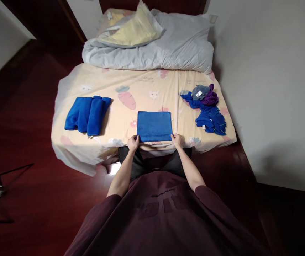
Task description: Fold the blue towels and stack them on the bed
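Observation:
A blue towel (154, 124) lies flat as a rectangle at the front edge of the bed, with a narrow band turned over along its near side. My left hand (133, 143) pinches its near left corner. At the near right corner my right hand (177, 140) grips the cloth between thumb and fingers. To the left rest several blue rolled towels (88, 115), side by side. Over on the right is a crumpled heap of blue cloths (211, 120), with a grey cloth (200, 91) and a purple cloth (211, 96) at its far end.
The bed (109, 80) has a patterned yellow sheet. A folded grey quilt (184, 42) and a yellow pillow (136, 30) lie at its far end. A white wall (269, 89) stands on the right. Black tripod legs (0, 188) show on the floor at left.

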The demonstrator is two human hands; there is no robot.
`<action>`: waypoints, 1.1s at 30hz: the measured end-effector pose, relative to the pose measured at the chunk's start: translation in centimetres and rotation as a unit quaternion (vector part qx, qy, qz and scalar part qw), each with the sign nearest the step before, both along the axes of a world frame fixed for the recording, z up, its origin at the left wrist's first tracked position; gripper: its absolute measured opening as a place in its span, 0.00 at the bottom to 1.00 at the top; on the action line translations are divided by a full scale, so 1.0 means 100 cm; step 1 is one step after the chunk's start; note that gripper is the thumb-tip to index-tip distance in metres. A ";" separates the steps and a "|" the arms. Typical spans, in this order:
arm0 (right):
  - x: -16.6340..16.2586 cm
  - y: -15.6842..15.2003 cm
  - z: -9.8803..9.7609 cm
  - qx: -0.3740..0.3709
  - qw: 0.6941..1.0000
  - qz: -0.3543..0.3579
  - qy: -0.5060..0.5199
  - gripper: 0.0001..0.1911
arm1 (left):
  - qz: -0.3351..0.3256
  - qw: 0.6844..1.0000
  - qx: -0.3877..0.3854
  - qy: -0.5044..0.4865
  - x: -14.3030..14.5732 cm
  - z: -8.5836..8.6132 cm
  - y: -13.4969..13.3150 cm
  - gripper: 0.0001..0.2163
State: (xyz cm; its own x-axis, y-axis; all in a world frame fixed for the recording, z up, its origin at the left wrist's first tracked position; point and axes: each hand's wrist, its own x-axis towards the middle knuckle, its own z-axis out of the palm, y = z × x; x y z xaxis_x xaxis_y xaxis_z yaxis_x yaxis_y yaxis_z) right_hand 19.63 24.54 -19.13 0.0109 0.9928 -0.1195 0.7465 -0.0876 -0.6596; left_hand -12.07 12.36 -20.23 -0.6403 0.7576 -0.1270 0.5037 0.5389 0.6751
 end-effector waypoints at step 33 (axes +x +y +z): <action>-0.008 -0.039 0.022 0.120 0.929 0.346 -0.044 0.34 | -0.298 0.948 0.083 0.076 0.014 0.009 -0.016 0.27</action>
State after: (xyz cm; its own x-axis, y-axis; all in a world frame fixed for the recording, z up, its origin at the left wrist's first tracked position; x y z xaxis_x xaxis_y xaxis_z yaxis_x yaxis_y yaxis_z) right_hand 18.83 20.60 -16.93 -0.6406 0.7639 0.0782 0.6217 0.5757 -0.5311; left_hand -10.64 10.78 -19.30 -0.0935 0.9921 0.0840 0.7834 0.0212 0.6212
